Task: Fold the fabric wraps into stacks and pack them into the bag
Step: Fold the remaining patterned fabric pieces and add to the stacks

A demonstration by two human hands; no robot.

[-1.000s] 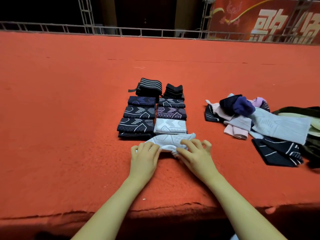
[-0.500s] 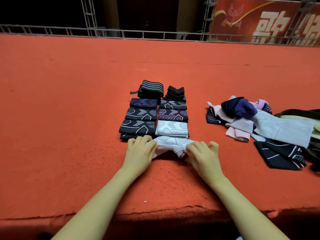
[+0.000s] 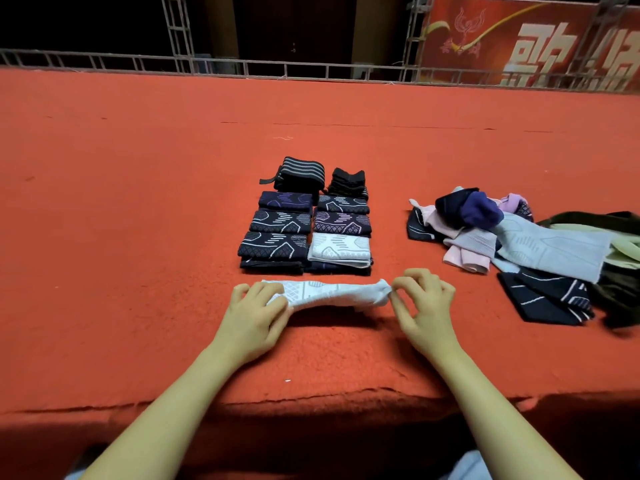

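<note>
On the red worktop, just in front of the folded stacks, left hand gripping the left end of a white wrap, fingers curled over it. Stretched sideways between both hands, the white wrap, its middle lifted just off the worktop, its right end pinched by the curled fingers of the right hand. Well to the right of the folded stacks, a loose pile of unfolded wraps, with an olive bag at its far right edge.
</note>
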